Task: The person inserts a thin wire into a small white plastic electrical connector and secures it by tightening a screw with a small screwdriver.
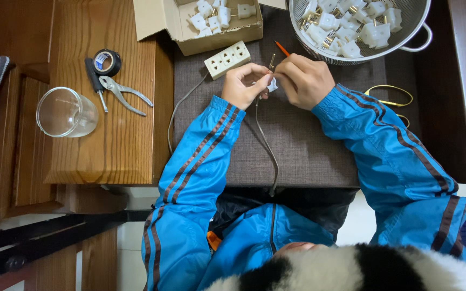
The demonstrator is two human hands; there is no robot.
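Grey woven matting (297, 140) covers the work surface under both hands. Pinched between the left hand (244, 83) and right hand (303, 81) is a small white plug (272, 84), fingers closed on it; a grey cable (268, 145) trails from it toward the body. Just beyond the grip lies a white socket strip (227, 59), farther off a metal colander (360, 27) of white plugs.

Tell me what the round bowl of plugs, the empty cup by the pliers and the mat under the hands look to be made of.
Round perforated bowl: metal, probably steel, with a silvery sheen, fine holes and a wire handle.
Clear empty cup: seemingly glass, possibly clear plastic; the wood shows through its glossy wall.
Grey-brown mat: woven fabric, matte, with a coarse visible weave.
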